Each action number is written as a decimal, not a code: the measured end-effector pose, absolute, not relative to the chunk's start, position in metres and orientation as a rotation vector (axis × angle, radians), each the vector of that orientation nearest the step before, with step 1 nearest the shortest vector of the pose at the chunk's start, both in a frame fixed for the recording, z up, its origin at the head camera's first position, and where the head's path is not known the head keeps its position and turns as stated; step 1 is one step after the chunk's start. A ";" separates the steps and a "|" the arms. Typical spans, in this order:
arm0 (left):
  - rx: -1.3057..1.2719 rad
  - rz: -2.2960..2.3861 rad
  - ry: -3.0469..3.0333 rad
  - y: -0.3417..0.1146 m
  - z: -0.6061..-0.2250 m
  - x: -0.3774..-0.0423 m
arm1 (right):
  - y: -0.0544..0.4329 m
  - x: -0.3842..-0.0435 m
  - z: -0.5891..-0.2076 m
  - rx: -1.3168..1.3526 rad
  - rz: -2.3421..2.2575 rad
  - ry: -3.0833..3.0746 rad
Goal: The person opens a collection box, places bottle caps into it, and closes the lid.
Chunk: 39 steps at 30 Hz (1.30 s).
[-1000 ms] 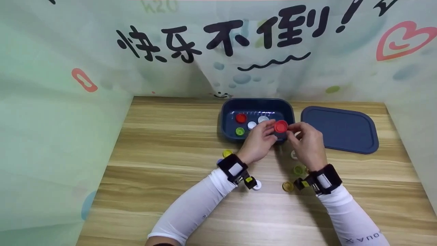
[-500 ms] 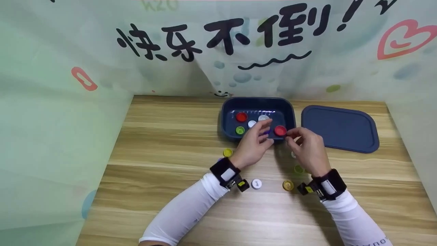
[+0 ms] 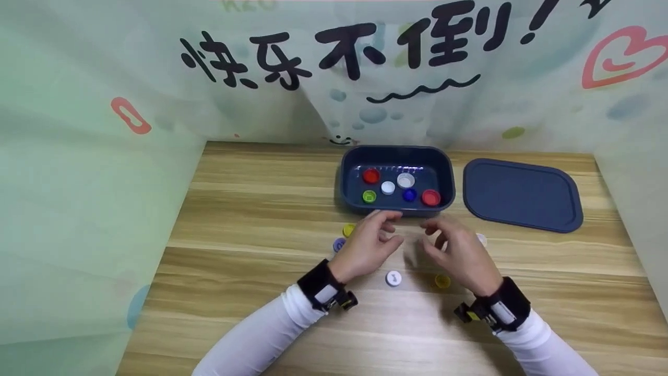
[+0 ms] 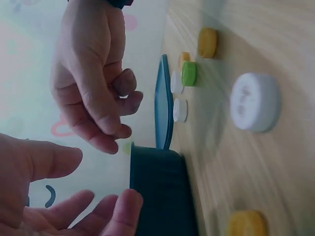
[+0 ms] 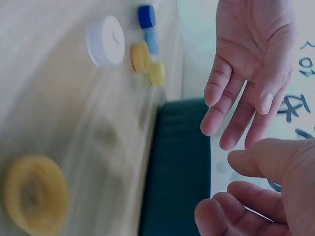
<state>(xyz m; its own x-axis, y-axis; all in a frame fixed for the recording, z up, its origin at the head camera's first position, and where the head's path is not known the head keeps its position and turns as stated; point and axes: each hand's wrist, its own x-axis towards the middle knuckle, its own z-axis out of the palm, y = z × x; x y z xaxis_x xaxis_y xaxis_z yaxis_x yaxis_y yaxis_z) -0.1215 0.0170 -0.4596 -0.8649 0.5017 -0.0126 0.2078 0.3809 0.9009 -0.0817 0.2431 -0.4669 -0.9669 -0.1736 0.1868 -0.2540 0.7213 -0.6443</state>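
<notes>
In the head view, a navy blue box (image 3: 346, 188) holds several bottle caps, among them a red cap (image 3: 431, 197) at its front right, a blue cap (image 3: 409, 195) and a green cap (image 3: 369, 197). My left hand (image 3: 362, 248) hovers just in front of the box, fingers loosely bent and holding nothing. To its right is my right hand (image 3: 462, 256), with a gap between thumb and fingers and nothing gripped. Below and between the hands lies a white cap (image 3: 393, 278) marked on top. A yellow-brown cap (image 3: 442, 281) is near the right wrist.
The box's navy lid (image 3: 522, 196) lies flat on the table to the right. Beside my left hand are a yellow cap (image 3: 348, 230) and a purple-blue cap (image 3: 339, 245). Another white cap (image 3: 481, 239) shows past my right hand. A printed cloth (image 3: 271, 115) stands behind the table.
The red cap has left my right fingers and now lies in the box. Both hands have drawn back from the box toward the near side.
</notes>
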 end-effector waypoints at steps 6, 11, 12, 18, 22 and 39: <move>0.633 1.260 2.427 -0.001 -0.470 -0.103 | 0.231 -0.066 -0.477 0.493 1.106 -2.880; 0.669 1.231 2.421 -0.010 -0.484 -0.084 | 0.220 -0.052 -0.490 0.585 1.141 -2.944; 0.662 1.230 2.414 -0.011 -0.486 -0.081 | 0.218 -0.050 -0.493 0.602 1.143 -2.954; 0.580 1.226 2.347 -0.013 -0.495 -0.067 | 0.206 -0.039 -0.505 0.657 1.157 -2.967; 0.551 1.283 2.281 -0.012 -0.497 -0.064 | 0.202 -0.038 -0.509 0.639 1.146 -2.955; 0.434 1.569 2.109 -0.013 -0.492 -0.062 | 0.201 -0.043 -0.506 0.578 1.233 -2.869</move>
<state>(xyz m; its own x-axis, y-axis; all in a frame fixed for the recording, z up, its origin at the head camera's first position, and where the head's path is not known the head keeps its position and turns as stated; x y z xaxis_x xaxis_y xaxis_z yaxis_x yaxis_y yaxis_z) -0.0619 -0.0132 -0.4922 -0.8380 0.5142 -0.1827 -0.0271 0.2952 0.9551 -0.0431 0.2011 -0.5058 -0.9331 -0.3423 0.1105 -0.3158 0.6325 -0.7073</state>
